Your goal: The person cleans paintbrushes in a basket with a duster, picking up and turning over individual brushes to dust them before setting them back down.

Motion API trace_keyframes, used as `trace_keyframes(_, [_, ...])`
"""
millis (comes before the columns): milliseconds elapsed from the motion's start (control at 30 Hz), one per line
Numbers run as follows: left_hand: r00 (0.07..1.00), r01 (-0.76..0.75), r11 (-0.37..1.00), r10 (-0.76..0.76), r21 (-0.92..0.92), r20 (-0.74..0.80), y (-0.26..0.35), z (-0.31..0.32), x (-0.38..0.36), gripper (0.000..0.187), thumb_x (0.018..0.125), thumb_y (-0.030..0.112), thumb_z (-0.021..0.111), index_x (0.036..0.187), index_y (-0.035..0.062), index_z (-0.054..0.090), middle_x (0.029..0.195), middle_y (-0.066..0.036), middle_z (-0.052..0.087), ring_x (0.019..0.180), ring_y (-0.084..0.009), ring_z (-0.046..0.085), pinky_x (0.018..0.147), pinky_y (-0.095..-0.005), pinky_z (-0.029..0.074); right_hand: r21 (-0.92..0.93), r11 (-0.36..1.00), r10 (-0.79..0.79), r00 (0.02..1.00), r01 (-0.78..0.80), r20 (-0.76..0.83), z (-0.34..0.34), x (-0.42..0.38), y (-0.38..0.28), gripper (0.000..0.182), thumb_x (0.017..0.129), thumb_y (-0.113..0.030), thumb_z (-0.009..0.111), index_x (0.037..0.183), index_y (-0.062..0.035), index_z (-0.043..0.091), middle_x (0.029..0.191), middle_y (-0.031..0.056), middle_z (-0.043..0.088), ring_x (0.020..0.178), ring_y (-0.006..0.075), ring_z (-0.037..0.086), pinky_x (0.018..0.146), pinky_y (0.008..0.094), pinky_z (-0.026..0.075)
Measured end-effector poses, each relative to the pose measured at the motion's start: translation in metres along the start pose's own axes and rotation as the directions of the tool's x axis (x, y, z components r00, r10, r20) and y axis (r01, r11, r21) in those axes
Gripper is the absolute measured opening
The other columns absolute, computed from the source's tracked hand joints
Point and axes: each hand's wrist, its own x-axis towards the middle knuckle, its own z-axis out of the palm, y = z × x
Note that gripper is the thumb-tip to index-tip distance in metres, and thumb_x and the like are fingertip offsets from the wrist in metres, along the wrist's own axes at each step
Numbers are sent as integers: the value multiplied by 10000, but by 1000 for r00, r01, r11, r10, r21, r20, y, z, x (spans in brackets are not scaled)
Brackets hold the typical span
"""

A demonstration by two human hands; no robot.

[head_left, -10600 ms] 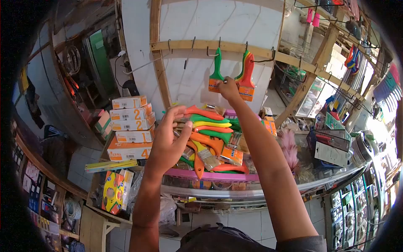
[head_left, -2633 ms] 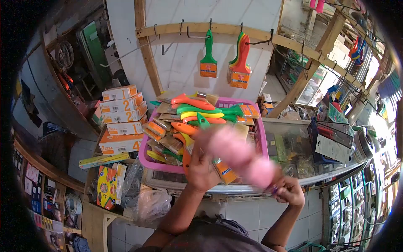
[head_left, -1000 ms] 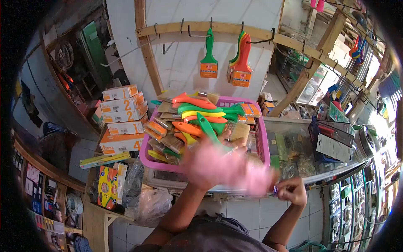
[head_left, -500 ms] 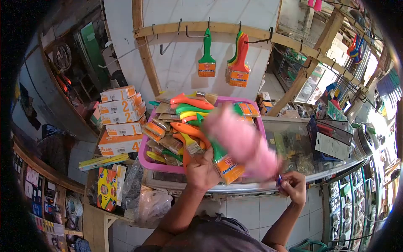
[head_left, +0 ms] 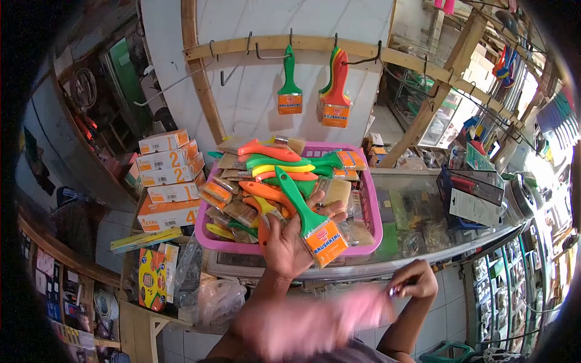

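In the head view, my left hand (head_left: 289, 247) supports a green-handled paintbrush (head_left: 325, 242) with an orange wrapper on its bristles. The thumb is at its near side and the fingers reach out behind it. Beneath lies a pink basket (head_left: 376, 224), heaped with paintbrushes in green, orange and yellow. Lower right, my right hand (head_left: 416, 279) is closed around the short purplish handle of a fluffy pink duster (head_left: 302, 320). Motion smears the duster, which lies across the front of my body.
Paintbrushes hang from hooks on a wooden rail (head_left: 278, 43) behind the basket. Stacked white-and-orange boxes (head_left: 166, 175) stand at the left, near a yellow box (head_left: 152, 279). A glass counter (head_left: 417, 212) extends right, with a dark bin of packaged goods (head_left: 475, 196) on it.
The pink duster has swept from over the basket and brush down toward my body. My right hand has turned at the wrist. My left hand still holds the green paintbrush.
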Motion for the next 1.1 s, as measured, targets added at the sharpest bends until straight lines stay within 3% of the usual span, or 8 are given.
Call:
trace_keyframes(167, [991, -108, 970, 89, 219, 96, -2, -22, -2, 839, 975, 554, 517, 1589, 114, 151, 1565, -155, 324, 1420, -356, 361, 1139, -563, 333, 110, 988, 137, 958, -112, -254, 2, -7, 4, 333, 770, -177, 874, 946, 69, 735, 746, 93, 705, 605, 103, 602, 501, 235, 430])
trace_keyframes(233, [994, -35, 999, 33, 12, 106, -1, -19, 4, 811, 980, 539, 527, 1576, 106, 189, 1561, -126, 341, 1415, -335, 377, 1144, -545, 335, -125, 992, 17, 985, 5, 169, -3, 4, -9, 351, 768, -202, 880, 947, 69, 748, 765, 96, 719, 673, 130, 661, 593, 256, 500])
trace_keyframes(633, [998, -46, 994, 41, 96, 46, -5, -14, 3, 841, 964, 676, 365, 1601, 188, 115, 1521, -202, 376, 1420, -406, 335, 1106, -586, 355, 100, 988, 116, 993, -114, -22, -7, -8, 2, 363, 708, -154, 913, 962, 50, 755, 847, 122, 739, 745, 142, 681, 653, 282, 528])
trace_keyframes(733, [999, -18, 928, 27, -373, 19, -8, -21, -4, 858, 960, 709, 303, 1606, 189, 82, 1528, -206, 369, 1420, -412, 333, 1114, -584, 346, 174, 979, 142, 963, -103, -227, 3, -7, 4, 369, 724, -173, 903, 967, 58, 750, 844, 127, 739, 733, 150, 678, 644, 283, 521])
trace_keyframes(867, [998, -2, 980, -9, 199, 55, -4, -23, 4, 866, 954, 741, 260, 1605, 188, 118, 1559, -227, 310, 1424, -406, 333, 1113, -638, 295, -45, 990, -115, 949, 134, 295, -1, 8, -3, 314, 804, -166, 845, 965, 73, 719, 753, 97, 701, 569, 114, 592, 496, 252, 443])
trace_keyframes(933, [996, 48, 773, -86, 633, 29, 1, -31, 10, 850, 964, 732, 247, 1606, 188, 122, 1577, -158, 314, 1442, -378, 318, 1138, -612, 279, 132, 991, -2, 999, 8, -41, 0, -4, 8, 306, 791, -168, 857, 936, 64, 722, 762, 90, 701, 595, 112, 607, 517, 249, 455])
trace_keyframes(1033, [1000, 7, 988, -6, -153, 7, -4, -23, -4, 815, 985, 703, 230, 1606, 184, 136, 1600, -94, 310, 1467, -344, 294, 1173, -583, 243, 170, 974, 194, 943, -151, -271, 5, -6, 2, 332, 736, -196, 900, 888, 51, 739, 807, 88, 722, 713, 132, 667, 611, 253, 496])
trace_keyframes(1100, [997, 42, 999, -43, 31, 56, 8, 2, -4, 818, 993, 686, 233, 1605, 157, 119, 1586, -222, 276, 1462, -420, 270, 1166, -580, 250, -43, 981, 184, 981, -187, -67, -8, -14, 4, 346, 736, -201, 900, 909, 54, 742, 805, 88, 721, 701, 136, 663, 601, 260, 493])
